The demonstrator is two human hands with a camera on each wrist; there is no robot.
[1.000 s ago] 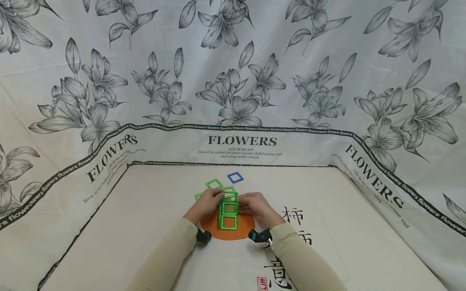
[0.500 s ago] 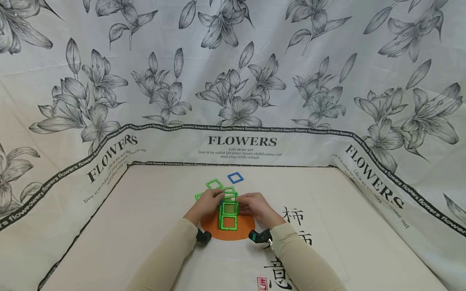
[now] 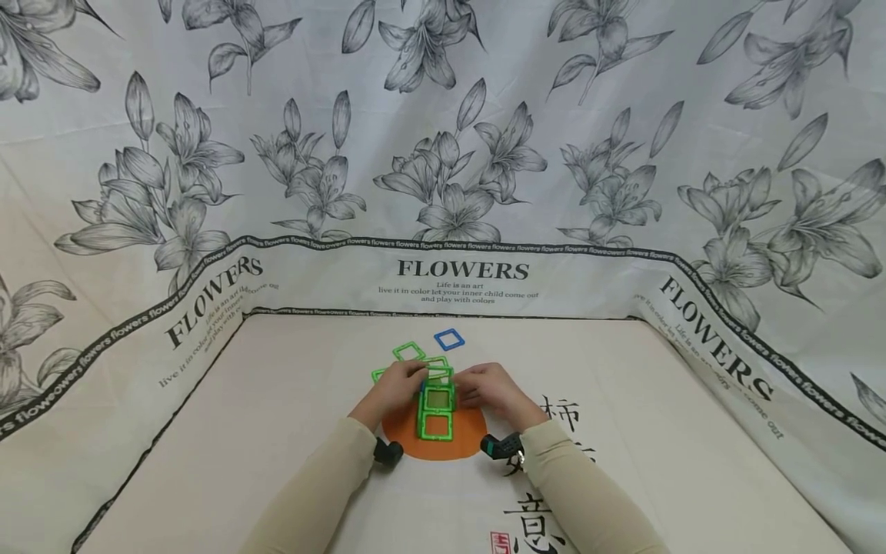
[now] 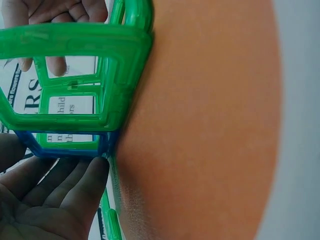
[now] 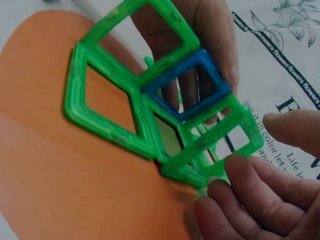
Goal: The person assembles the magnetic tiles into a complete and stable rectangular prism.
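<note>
A white cloth backdrop (image 3: 443, 177) with grey lilies and the word FLOWERS fills the upper half of the head view and wraps down both sides; the pale tabletop (image 3: 228, 462) spreads across the lower half; two beige sleeves (image 3: 311, 469) rise from the bottom edge; black brush characters (image 3: 534, 517) run down right of lower centre; an orange disc (image 3: 469, 432) lies below the middle of the frame; the left hand (image 3: 394, 391), left of centre, is unclenched, its extended fingers touching the structure's side; the right hand (image 3: 493, 391), right of centre, is relaxed, its gently bent fingertips touching the opposite side, the thumb just beside it; the green structure (image 3: 437, 412), of joined square frames, sits between the hands over the disc, at the lower centre; in the right wrist view, a blue frame (image 5: 206, 107) forms part of it at the upper centre, the left fingers against its far side; beyond the hands, at the centre, lie a loose green frame (image 3: 403, 345) and, to its right, a loose blue frame (image 3: 456, 344)
</note>
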